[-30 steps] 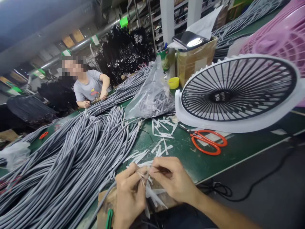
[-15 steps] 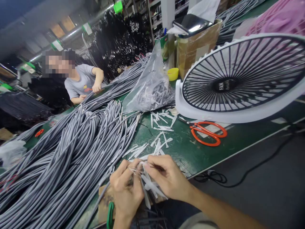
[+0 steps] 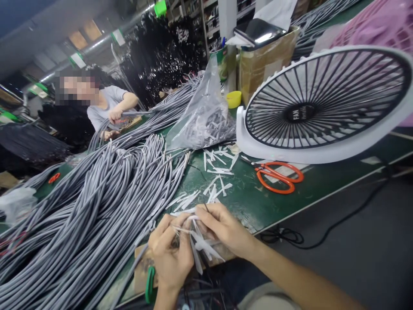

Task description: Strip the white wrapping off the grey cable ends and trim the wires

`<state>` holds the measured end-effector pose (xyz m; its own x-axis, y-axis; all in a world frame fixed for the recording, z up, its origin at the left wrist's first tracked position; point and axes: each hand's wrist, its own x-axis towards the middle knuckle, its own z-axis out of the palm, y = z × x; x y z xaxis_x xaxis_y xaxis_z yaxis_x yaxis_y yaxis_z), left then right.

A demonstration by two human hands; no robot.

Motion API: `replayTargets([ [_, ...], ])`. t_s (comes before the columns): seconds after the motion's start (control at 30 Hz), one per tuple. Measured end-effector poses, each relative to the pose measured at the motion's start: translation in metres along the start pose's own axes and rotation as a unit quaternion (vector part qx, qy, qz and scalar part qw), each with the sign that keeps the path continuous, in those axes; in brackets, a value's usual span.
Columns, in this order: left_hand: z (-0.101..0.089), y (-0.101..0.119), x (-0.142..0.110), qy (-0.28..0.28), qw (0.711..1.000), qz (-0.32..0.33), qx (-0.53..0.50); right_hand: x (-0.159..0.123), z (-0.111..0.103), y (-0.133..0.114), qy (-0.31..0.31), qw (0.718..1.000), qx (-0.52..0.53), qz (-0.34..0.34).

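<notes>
At the table's near edge my left hand (image 3: 171, 249) is closed, pinching thin pale strands with its thumb and fingers. My right hand (image 3: 226, 228) meets it there, fingertips closed around the end of a white strip. Several white strips (image 3: 203, 245) fan out and hang down between the two hands. A thin dark piece pokes up by my right fingertips; its kind is unclear. Just beyond my fingers, more loose white strips (image 3: 187, 200) lie on the green table (image 3: 251, 202). To the left runs a large bundle of grey cables (image 3: 87, 206).
Orange-handled scissors (image 3: 279, 176) lie right of the strips, before a white fan (image 3: 300, 112). Behind are a clear bag of strips (image 3: 209, 127), a yellow cup (image 3: 234, 100) and a cardboard box (image 3: 258, 69). A green-handled tool (image 3: 150, 284) sits near my left wrist. Across the table, a person (image 3: 106, 103) handles cables.
My hands stay together, with my right fingers shifted slightly up and left along the white strip. The other person's hands have moved left, and cables now show in them.
</notes>
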<state>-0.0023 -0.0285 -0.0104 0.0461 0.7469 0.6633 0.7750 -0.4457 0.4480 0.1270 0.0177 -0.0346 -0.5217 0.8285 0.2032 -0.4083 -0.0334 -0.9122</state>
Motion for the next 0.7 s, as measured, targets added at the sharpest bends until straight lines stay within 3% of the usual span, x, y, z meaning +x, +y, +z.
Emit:
replayTargets([
  [0.2,-0.002,0.005,0.002,-0.036,0.998,-0.051,0.006,-0.001,0.000,-0.006,0.120,0.982,-0.123,-0.080],
  [0.37,-0.002,0.005,0.002,-0.049,0.997,-0.057,-0.013,-0.004,-0.006,-0.010,0.121,0.965,-0.198,-0.119],
  [0.7,0.002,0.003,0.001,-0.148,0.988,-0.044,0.029,-0.007,-0.012,-0.005,0.146,0.936,-0.295,-0.127],
])
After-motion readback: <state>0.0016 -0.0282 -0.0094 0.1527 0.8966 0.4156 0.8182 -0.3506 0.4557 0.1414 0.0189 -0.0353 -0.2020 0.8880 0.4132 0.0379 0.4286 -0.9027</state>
